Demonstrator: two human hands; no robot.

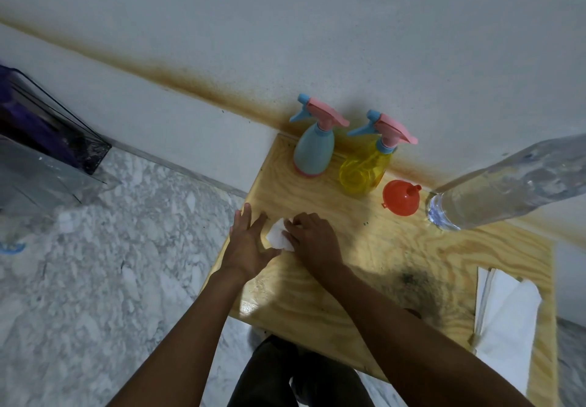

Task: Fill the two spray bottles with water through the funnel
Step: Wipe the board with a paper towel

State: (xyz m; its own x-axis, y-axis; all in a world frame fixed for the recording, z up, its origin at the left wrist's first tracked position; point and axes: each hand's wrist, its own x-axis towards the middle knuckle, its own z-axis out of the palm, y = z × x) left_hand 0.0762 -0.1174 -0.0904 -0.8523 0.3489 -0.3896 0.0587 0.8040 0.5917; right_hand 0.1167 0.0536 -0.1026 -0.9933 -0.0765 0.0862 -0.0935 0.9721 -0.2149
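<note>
Left hand (250, 245) lies flat with fingers spread on the bench (348, 267). Right hand (312, 238) pinches a tissue (276, 236) beside it. Capped blue spray bottle (312, 152) and yellow spray bottle (364, 170) stand beyond the hands. Funnel (401, 198) and water bottle (507, 187) sit beyond and right of the right hand. Risk: a careless reach topples the tall water bottle.

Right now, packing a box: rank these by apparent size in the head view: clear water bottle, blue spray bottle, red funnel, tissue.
Largest first:
clear water bottle, though edge distortion may inflate it
blue spray bottle
red funnel
tissue, partly under the right hand, so unsure
</note>
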